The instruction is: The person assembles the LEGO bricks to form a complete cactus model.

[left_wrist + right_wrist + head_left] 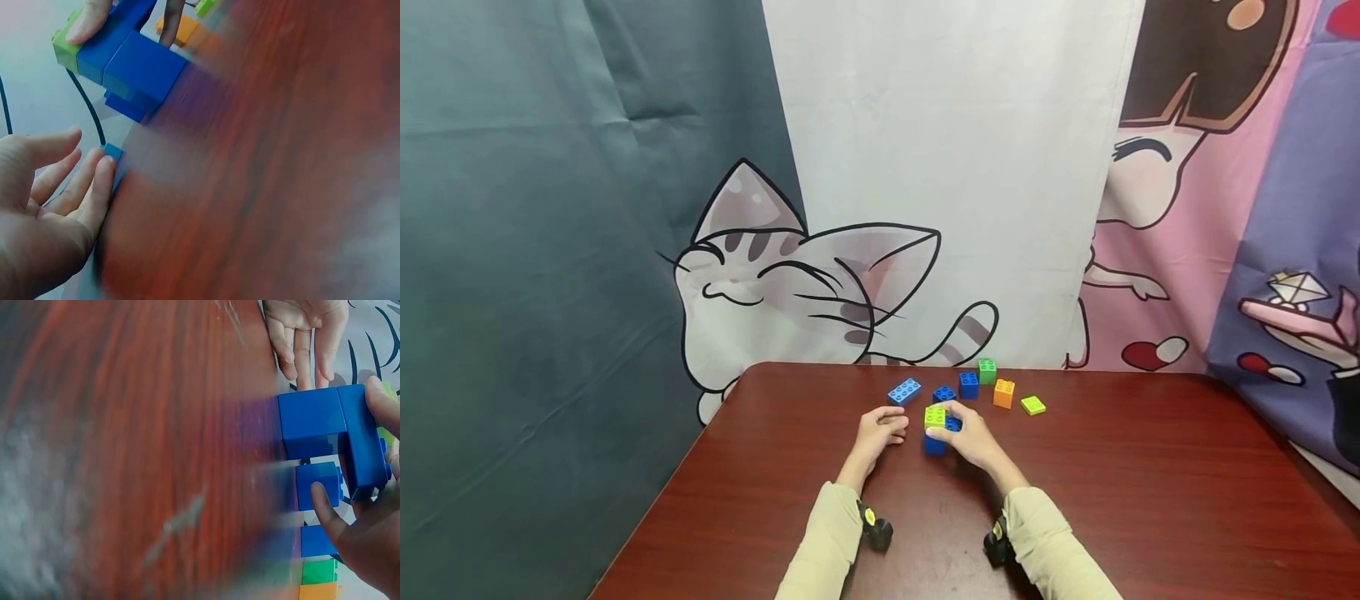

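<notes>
My right hand point(970, 437) grips a small stack of toy building bricks between thumb and fingers. The stack has a lime brick point(935, 417) on top, a longer blue brick point(362, 437) in the middle and a square blue brick point(934, 446) at the bottom. In the left wrist view, the thumb lies where the lime and blue bricks meet. To the left of the stack, my left hand point(880, 433) holds nothing, its fingers loosely bent and apart from the stack. Just beyond it lies a light blue long brick point(904, 392).
Behind the stack stand two blue bricks, a nearer one point(943, 393) and a farther one point(969, 385). A green brick point(987, 371), an orange brick point(1003, 393) and a flat lime piece point(1033, 406) lie to the right. The brown table point(1150, 483) ends before a printed curtain point(962, 167).
</notes>
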`<state>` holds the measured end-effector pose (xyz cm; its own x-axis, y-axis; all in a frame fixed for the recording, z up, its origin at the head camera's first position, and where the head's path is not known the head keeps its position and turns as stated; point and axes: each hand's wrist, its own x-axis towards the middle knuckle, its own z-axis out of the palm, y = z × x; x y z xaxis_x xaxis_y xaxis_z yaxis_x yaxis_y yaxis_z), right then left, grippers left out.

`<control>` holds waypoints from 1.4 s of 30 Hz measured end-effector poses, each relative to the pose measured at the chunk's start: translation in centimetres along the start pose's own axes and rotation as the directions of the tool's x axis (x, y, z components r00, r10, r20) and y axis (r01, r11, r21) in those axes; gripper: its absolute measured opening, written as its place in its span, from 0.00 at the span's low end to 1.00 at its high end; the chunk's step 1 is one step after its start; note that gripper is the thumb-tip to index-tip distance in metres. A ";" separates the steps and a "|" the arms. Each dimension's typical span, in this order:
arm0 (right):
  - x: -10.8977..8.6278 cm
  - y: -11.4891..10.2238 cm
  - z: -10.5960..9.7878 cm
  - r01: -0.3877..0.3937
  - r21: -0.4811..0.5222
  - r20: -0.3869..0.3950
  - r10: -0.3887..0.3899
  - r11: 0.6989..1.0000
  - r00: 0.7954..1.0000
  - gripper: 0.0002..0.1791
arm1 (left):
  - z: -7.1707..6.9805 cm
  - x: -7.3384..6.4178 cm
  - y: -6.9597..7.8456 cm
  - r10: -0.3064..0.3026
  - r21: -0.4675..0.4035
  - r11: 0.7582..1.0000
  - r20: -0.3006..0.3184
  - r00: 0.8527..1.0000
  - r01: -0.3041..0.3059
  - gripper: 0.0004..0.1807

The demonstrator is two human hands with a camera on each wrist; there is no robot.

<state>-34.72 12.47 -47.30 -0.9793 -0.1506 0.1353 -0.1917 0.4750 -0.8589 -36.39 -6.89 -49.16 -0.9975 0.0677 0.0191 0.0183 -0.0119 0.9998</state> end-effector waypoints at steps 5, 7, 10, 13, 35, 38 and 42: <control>0.0 0.2 0.0 -0.006 0.001 0.001 0.006 1.000 1.000 0.26 | 0.2 0.8 -0.6 0.063 -0.034 0.997 -0.166 0.984 -0.069 0.17; -0.1 0.3 0.0 -0.002 0.003 0.004 0.002 1.000 1.000 0.26 | 0.4 1.2 -1.0 0.090 -0.004 0.996 -0.235 0.968 -0.093 0.18; 0.0 0.3 0.0 0.006 0.006 0.004 -0.006 1.000 1.000 0.25 | 0.5 2.2 -1.3 0.100 0.054 0.995 -0.323 0.941 -0.087 0.21; 0.1 0.2 0.0 0.015 0.010 -0.003 -0.015 1.000 1.000 0.25 | 0.4 3.4 -1.1 0.103 0.121 0.991 -0.361 0.927 -0.063 0.28; -0.3 0.4 0.4 0.018 0.042 -0.020 -0.017 0.999 1.000 0.23 | 1.1 5.0 -1.5 0.258 0.520 0.851 -0.292 0.921 -0.074 0.21; -0.1 0.2 0.2 0.022 0.029 -0.021 -0.022 0.999 1.000 0.24 | 0.8 5.2 -1.2 0.223 0.450 0.890 -0.304 0.926 -0.067 0.20; 0.0 0.1 0.1 0.009 0.023 -0.003 -0.009 1.000 1.000 0.24 | 0.3 5.0 -1.0 0.136 0.320 0.947 -0.290 0.947 -0.038 0.20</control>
<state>-34.71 12.44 -47.39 -0.9778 -0.1521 0.1441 -0.1986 0.4532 -0.8690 -41.38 -6.24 -50.11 -0.9622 -0.2265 0.1513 0.0773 0.3054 0.9491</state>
